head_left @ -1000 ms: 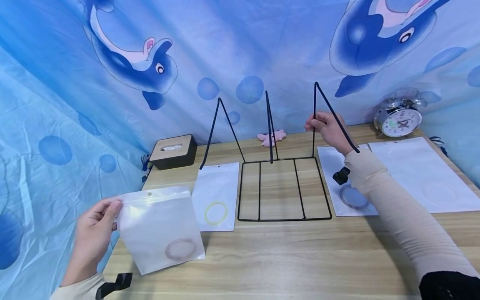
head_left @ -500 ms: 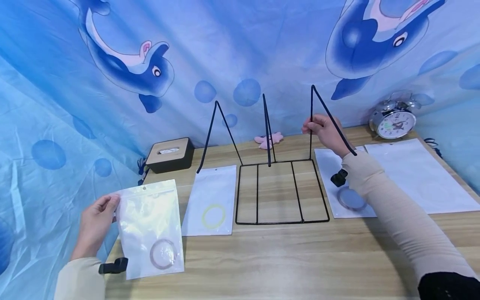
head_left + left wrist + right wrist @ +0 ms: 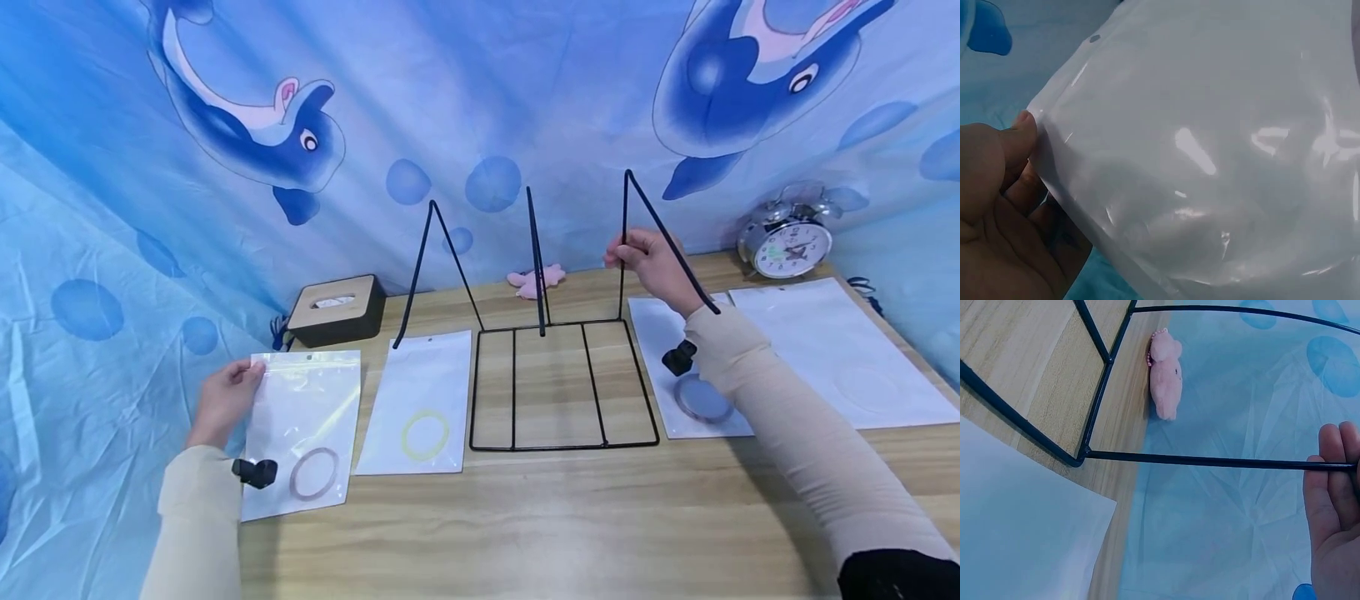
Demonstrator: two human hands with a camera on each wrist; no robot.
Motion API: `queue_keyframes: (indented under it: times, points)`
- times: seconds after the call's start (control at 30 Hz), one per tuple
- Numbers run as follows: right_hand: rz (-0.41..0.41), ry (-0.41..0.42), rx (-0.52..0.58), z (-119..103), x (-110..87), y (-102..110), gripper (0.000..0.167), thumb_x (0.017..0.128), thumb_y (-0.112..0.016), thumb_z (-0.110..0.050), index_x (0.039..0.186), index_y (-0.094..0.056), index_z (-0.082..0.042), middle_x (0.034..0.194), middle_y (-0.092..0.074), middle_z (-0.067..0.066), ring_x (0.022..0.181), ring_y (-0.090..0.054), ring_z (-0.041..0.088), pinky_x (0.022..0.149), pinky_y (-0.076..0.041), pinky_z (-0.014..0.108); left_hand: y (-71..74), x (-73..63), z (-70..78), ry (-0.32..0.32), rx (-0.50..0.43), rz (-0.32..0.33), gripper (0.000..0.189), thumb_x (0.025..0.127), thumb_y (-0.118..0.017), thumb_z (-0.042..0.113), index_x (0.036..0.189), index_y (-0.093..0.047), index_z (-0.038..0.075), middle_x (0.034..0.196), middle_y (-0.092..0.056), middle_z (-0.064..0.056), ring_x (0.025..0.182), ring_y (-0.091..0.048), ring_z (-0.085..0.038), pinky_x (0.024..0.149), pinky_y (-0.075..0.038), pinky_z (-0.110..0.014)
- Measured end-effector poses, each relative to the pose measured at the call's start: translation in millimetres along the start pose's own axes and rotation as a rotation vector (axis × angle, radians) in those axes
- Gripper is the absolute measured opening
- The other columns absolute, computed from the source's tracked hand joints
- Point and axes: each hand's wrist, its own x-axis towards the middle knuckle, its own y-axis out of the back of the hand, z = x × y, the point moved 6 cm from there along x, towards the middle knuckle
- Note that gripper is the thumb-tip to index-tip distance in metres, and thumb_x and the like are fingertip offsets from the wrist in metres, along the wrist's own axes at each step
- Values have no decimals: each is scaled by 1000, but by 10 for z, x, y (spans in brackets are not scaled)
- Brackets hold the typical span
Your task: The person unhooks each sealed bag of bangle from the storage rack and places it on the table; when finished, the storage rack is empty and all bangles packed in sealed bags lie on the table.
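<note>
In the head view my left hand (image 3: pixel 225 400) pinches the upper left corner of a white zip bag (image 3: pixel 300 417) with a pinkish ring in its lower part. The left wrist view shows thumb and fingers on the glossy bag (image 3: pixel 1166 156), a small hole near its top edge. My right hand (image 3: pixel 651 265) holds a rear upright of the black wire rack (image 3: pixel 566 447), whose grid base lies on the table with angled uprights at its back. Fingers of that right hand (image 3: pixel 1335 494) curl around the rod in the right wrist view.
A white bag (image 3: pixel 427 383) with a yellow ring lies left of the rack. More white bags (image 3: pixel 840 350) lie to the right, below an alarm clock (image 3: pixel 791 242). A tissue box (image 3: pixel 337 310) stands at the back left, and a pink plush toy (image 3: pixel 1166 378) lies behind the rack.
My left hand has moved up and slightly right, bringing the bag from tilted in the air down to the table's left side. The right hand still holds the rack upright.
</note>
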Motion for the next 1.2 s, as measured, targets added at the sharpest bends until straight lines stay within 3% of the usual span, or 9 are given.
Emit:
queue_keyframes:
  times: [0.1,0.4,0.63,0.8,0.93,1.1,1.2]
  points:
    - [-1,3,9,-9,-46,17,27,108,-46,-16,109,-63,5,107,-66,17,97,-66,19,95,-53,32,-83,85,10,18,-15,-10,70,105,-37,52,157,-31,6,154,-35,-25,134,-37,-46,107,-32,-67]
    - [-7,17,32,-62,-87,60,27,108,-45,-14,108,-62,6,107,-64,16,100,-65,26,94,-53,30,-325,302,167,1,-12,48,57,107,-46,36,155,-36,6,151,-41,-24,134,-40,-41,109,-36,-56]
    - [-33,11,37,-94,-109,-25,26,108,-46,-14,108,-63,6,106,-64,16,99,-65,24,97,-52,37,-358,350,128,-46,9,65,54,107,-48,28,150,-40,-2,142,-49,-24,121,-48,-34,92,-46,-40]
    - [-55,12,27,-121,-103,-72,26,107,-47,-16,107,-63,4,106,-65,16,98,-65,21,100,-50,44,-351,372,-5,9,-15,73,54,107,-47,25,152,-37,-4,145,-45,-26,126,-45,-37,102,-43,-46]
    - [-68,20,20,-120,-96,-79,26,107,-48,-19,106,-63,3,107,-65,16,100,-64,27,101,-49,42,-357,364,-106,79,-45,70,53,107,-46,24,153,-36,0,150,-40,-26,133,-39,-40,111,-36,-53]
    - [-65,20,-14,-134,-90,-54,28,107,-48,-21,107,-65,2,107,-66,16,104,-63,34,101,-49,40,-361,324,-119,156,-9,-2,57,108,-42,29,156,-29,0,157,-28,-28,140,-31,-45,112,-32,-58]
    - [-59,13,-46,-156,-93,-16,28,107,-48,-21,109,-66,1,108,-67,15,105,-64,31,101,-49,39,-378,292,-55,189,17,-66,62,108,-41,31,157,-22,-2,159,-19,-30,142,-26,-47,112,-31,-59]
